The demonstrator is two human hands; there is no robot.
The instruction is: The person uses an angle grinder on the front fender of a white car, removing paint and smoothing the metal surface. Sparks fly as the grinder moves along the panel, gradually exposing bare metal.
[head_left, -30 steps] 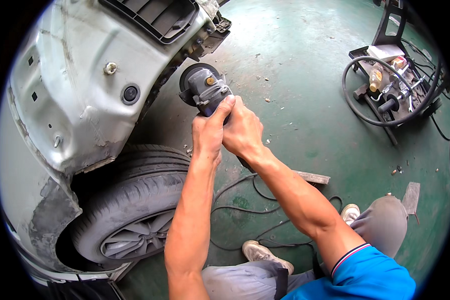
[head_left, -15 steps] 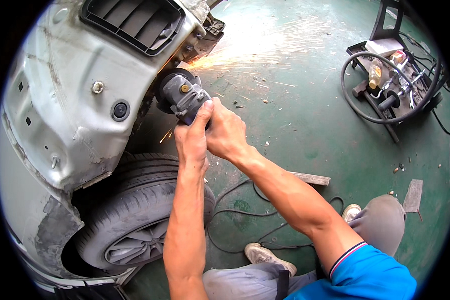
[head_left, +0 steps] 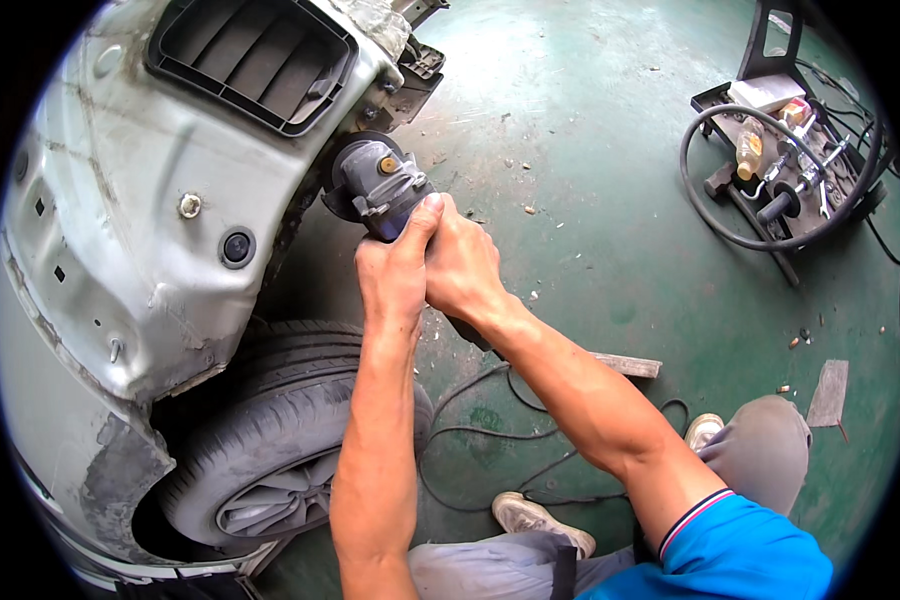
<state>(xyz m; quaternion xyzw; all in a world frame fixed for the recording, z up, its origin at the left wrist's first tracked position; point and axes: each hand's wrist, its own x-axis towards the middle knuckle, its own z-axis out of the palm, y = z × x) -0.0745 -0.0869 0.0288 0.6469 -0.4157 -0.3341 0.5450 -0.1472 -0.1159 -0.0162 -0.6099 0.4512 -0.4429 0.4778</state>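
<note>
Both my hands are wrapped round an angle grinder (head_left: pixel 385 180) with a grey head and a dark body. My left hand (head_left: pixel 390 275) grips it on the left side, thumb pointing up along the body. Pressed close beside it, my right hand (head_left: pixel 460 265) holds the same tool, whose rear end shows below the wrist. The grinder's disc and guard are close to the lower edge of a bare silver car body panel (head_left: pixel 150 250); whether the disc touches the metal I cannot tell. No sparks show.
Below the panel sits a car wheel (head_left: pixel 270 450). A black vent grille (head_left: pixel 255 60) is set in the panel. A dark cable (head_left: pixel 490 430) loops over the green floor near a wood block (head_left: pixel 625 365). At right stands a tool cart (head_left: pixel 730 190) with a hose, bottle and tools.
The stream of sparks has stopped. The grinder and both hands have shifted slightly right and tilted, so its rear end now shows. The view has moved a little.
</note>
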